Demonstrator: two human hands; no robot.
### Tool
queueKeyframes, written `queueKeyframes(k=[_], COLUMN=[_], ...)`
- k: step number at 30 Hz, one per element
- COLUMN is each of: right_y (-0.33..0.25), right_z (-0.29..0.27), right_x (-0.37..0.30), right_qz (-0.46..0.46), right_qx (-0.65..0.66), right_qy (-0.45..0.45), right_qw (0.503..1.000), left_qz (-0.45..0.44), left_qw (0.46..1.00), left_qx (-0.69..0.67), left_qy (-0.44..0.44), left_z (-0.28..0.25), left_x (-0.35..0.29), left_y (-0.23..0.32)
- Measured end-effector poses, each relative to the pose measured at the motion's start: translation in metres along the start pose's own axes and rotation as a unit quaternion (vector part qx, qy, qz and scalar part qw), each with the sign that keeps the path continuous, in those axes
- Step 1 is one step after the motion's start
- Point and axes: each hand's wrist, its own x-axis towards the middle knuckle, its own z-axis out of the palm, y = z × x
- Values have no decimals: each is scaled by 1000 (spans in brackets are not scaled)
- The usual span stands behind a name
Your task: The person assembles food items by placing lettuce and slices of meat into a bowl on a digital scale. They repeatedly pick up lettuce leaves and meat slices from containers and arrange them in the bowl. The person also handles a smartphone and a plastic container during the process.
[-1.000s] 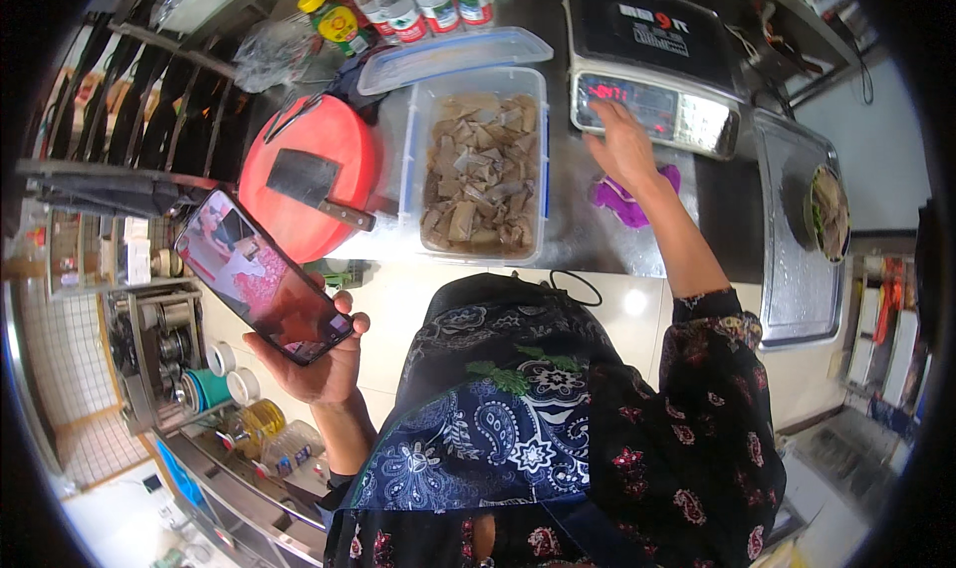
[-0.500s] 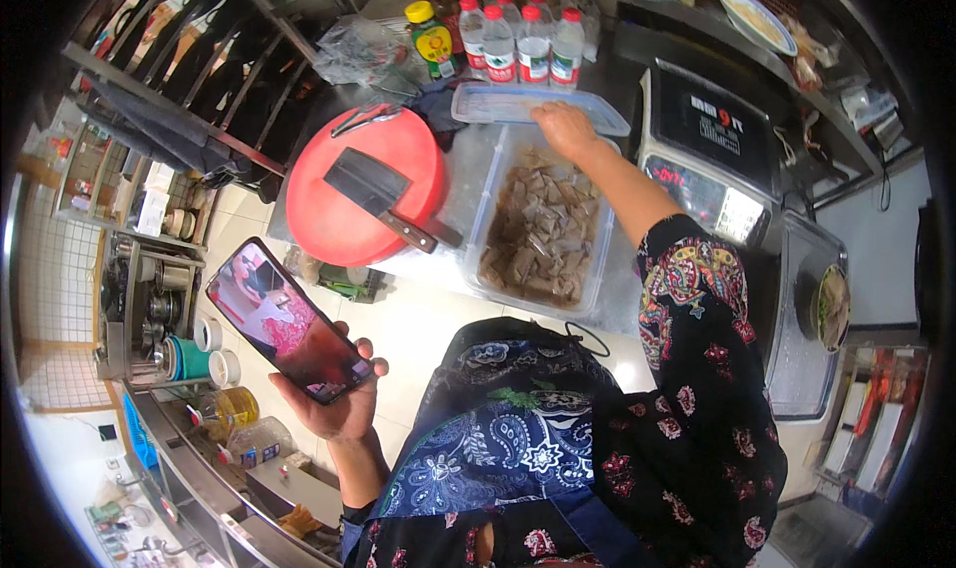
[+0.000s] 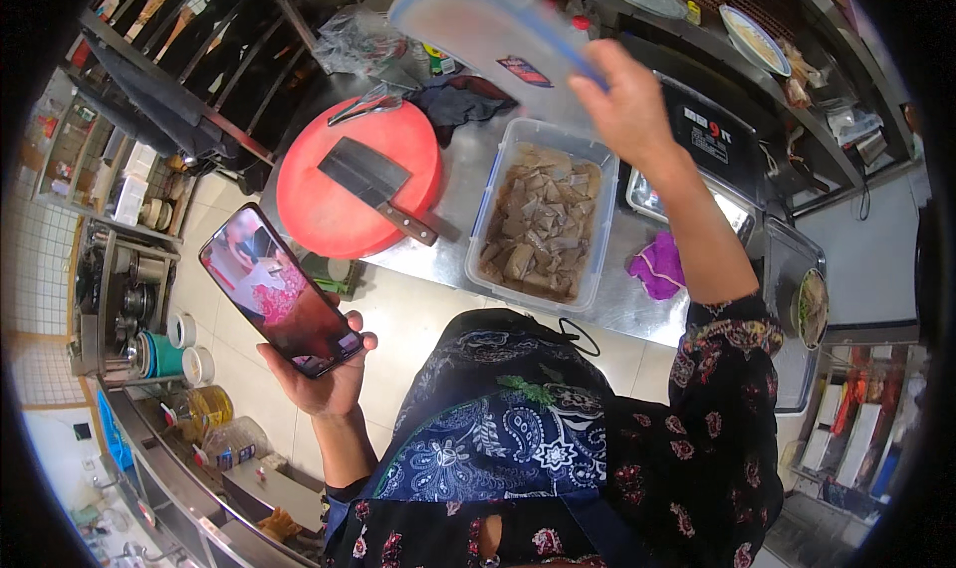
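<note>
My left hand [image 3: 327, 376] is wrapped round a smartphone [image 3: 279, 294] with its lit screen facing up. At the upper right, my right hand [image 3: 629, 105] grips the edge of a clear plastic lid [image 3: 468, 20] with a blue rim, tilted up and blurred by motion. Below it on the steel counter stands an uncovered clear plastic tub [image 3: 479, 231] of brownish-grey cut pieces [image 3: 543, 215] in liquid. Left of the tub, a cleaver [image 3: 366, 178] with a wooden handle lies across a round red cutting board [image 3: 309, 195]; metal tongs [image 3: 366, 105] rest at the board's far edge.
Right of the tub are a scale [image 3: 732, 205] and a purple cloth [image 3: 657, 266]. A dark cloth [image 3: 460, 105] lies behind the board. A bottle with a red cap [image 3: 581, 28] shows past the lid. At far right, a metal tray [image 3: 792, 369] carries a bowl [image 3: 812, 309].
My right hand has raised the lid off the counter behind the tub and tilted it, now hiding most of the bottles. The purple cloth has come into sight. My left hand still holds the smartphone.
</note>
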Motion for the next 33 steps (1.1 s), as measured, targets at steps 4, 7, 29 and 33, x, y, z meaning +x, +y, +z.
queueKeyframes(k=[4,7,29,33], right_y=[12,50,113,106], right_z=[-38,-41,52,46], right_x=[-15,-64,-215,-203], right_qz=[225,366,411,441], right_qx=[285,398,-97,-95], right_qy=[45,72,-25,-104], right_qw=[931,838,906,886], left_qz=[-12,-28,-44,-52], left_qw=[1000,999,998,998], left_qx=[-1,-9,-4,-19], left_qy=[-15,-36,-45,-16], left_z=[-1,-3,-5,-14], left_x=[8,14,18,16], left_y=[-1,-5,-10,-11])
